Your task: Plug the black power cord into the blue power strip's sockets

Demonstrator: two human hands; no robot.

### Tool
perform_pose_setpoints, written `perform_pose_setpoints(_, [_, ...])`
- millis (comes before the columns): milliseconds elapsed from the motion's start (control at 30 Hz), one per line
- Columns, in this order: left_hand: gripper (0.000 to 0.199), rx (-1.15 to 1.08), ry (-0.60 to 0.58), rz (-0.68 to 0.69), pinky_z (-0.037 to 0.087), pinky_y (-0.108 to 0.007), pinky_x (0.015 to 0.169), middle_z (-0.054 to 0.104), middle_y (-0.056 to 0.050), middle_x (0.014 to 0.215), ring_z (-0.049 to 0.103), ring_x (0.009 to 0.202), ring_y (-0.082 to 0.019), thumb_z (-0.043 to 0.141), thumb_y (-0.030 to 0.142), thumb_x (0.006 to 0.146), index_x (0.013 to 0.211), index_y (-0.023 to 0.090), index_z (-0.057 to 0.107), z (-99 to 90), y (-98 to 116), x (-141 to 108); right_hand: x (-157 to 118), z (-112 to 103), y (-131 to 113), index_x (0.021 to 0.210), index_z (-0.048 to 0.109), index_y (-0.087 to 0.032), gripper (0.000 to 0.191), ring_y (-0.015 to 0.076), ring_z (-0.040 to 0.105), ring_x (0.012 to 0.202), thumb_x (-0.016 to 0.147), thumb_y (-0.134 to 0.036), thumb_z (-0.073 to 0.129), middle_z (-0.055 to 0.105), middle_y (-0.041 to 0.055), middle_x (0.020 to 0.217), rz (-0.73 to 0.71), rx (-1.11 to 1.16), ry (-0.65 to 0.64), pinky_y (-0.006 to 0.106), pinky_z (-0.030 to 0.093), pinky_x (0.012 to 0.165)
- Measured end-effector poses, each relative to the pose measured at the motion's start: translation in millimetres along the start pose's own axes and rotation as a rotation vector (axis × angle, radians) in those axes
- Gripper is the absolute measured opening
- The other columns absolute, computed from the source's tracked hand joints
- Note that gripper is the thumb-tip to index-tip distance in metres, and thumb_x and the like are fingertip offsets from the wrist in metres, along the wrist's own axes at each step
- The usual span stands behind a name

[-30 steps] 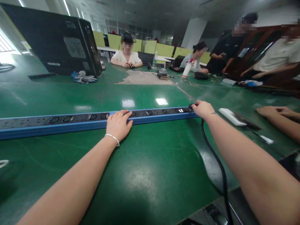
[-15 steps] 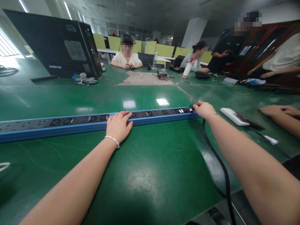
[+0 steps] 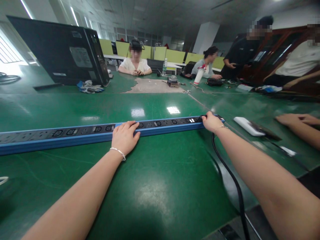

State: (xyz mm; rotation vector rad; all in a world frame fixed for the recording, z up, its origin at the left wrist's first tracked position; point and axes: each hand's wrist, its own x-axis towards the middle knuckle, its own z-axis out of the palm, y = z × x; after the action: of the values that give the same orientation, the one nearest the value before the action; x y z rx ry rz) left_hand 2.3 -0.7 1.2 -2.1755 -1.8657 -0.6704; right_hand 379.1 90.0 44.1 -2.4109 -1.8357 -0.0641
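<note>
A long blue power strip [image 3: 170, 128] with a row of black sockets lies across the green table. My left hand [image 3: 125, 133] grips it near the middle, fingers over the top and thumb by the near side. At the strip's right part, my right hand [image 3: 212, 121] is closed on a black plug [image 3: 202, 117], mostly hidden by the fingers. The plug is at the socket face; how far it sits in cannot be seen. From below that hand a thick black cable [image 3: 233, 181] hangs over the table's near edge.
A black computer case [image 3: 67, 53] and work gloves [image 3: 89, 87] are at the far left. To the right are a white box-shaped object [image 3: 247, 126] and another person's hands [image 3: 287, 119]. More people are around the far side, near a bottle [image 3: 164, 66].
My right hand has shifted slightly left and lower with the plug, uncovering the strip's right end. My left hand stays on the strip.
</note>
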Motion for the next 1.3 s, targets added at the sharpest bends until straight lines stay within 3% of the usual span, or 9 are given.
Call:
perform_pose_setpoints(100, [0.04, 0.016, 0.016, 0.003, 0.035, -0.041, 0.1, 0.055, -0.002, 0.129, 0.048, 0.119, -0.023, 0.04, 0.038, 0.087, 0.122, 0.025, 0.054, 1.0, 1, -1, 2, -10, 2, 0.111, 0.049, -0.013, 0.037, 0.0287, 0.062, 0.094, 0.088, -0.037, 0.035, 0.065, 0.0193, 0.1, -0.023, 0.039, 0.014, 0.039, 0.045, 0.082])
perform_pose_setpoints(267, [0.041, 0.031, 0.004, -0.001, 0.033, -0.042, 0.101, 0.054, -0.002, 0.131, 0.046, 0.122, -0.024, 0.038, 0.037, 0.087, 0.125, 0.026, 0.051, 2.6, 2, -3, 10, -42, 23, 0.111, 0.054, -0.016, 0.038, 0.0266, 0.06, 0.097, 0.088, -0.04, 0.037, 0.064, 0.0158, 0.107, 0.031, 0.161, 0.259, 0.034, 0.045, 0.08])
perform_pose_setpoints(367, [0.041, 0.017, -0.007, -0.016, 0.033, -0.043, 0.101, 0.054, -0.003, 0.132, 0.046, 0.122, -0.024, 0.038, 0.038, 0.087, 0.125, 0.027, 0.051, 1.6, 2, -3, 16, -50, 42, 0.107, 0.059, -0.016, 0.038, 0.0258, 0.06, 0.096, 0.087, -0.041, 0.039, 0.065, 0.0143, 0.105, 0.026, 0.114, 0.216, 0.033, 0.045, 0.079])
perform_pose_setpoints(500, [0.042, 0.013, -0.01, -0.01, 0.033, -0.043, 0.101, 0.054, -0.003, 0.132, 0.046, 0.122, -0.024, 0.037, 0.038, 0.087, 0.125, 0.028, 0.051, 0.6, 1, -2, 18, -36, 56, 0.106, 0.061, -0.015, 0.038, 0.0239, 0.06, 0.095, 0.087, -0.039, 0.04, 0.065, 0.0134, 0.105, -0.012, 0.048, 0.102, 0.031, 0.044, 0.078])
perform_pose_setpoints(700, [0.041, 0.039, -0.021, -0.013, 0.033, -0.042, 0.102, 0.053, -0.002, 0.132, 0.046, 0.122, -0.023, 0.037, 0.038, 0.087, 0.124, 0.029, 0.051, 0.2, 1, -2, 24, -14, 49, 0.106, 0.06, -0.014, 0.037, 0.0226, 0.061, 0.091, 0.088, -0.039, 0.038, 0.067, 0.013, 0.101, -0.039, 0.058, 0.029, 0.03, 0.045, 0.077])
perform_pose_setpoints(867, [0.042, 0.057, -0.033, -0.012, 0.034, -0.043, 0.1, 0.053, -0.002, 0.132, 0.047, 0.121, -0.024, 0.037, 0.039, 0.087, 0.125, 0.026, 0.051, -0.8, 2, -1, 32, -8, 42, 0.108, 0.058, -0.014, 0.037, 0.027, 0.06, 0.1, 0.086, -0.039, 0.041, 0.064, 0.0172, 0.107, -0.002, 0.022, 0.007, 0.035, 0.044, 0.084])
perform_pose_setpoints(1300, [0.043, 0.063, -0.064, -0.01, 0.035, -0.045, 0.1, 0.053, -0.003, 0.133, 0.046, 0.122, -0.025, 0.037, 0.038, 0.087, 0.125, 0.026, 0.051, -1.2, 1, 0, 27, 0, 39, 0.118, 0.044, -0.013, 0.042, 0.0304, 0.061, 0.099, 0.089, -0.04, 0.031, 0.063, 0.0207, 0.107, 0.004, 0.019, -0.044, 0.043, 0.045, 0.084])
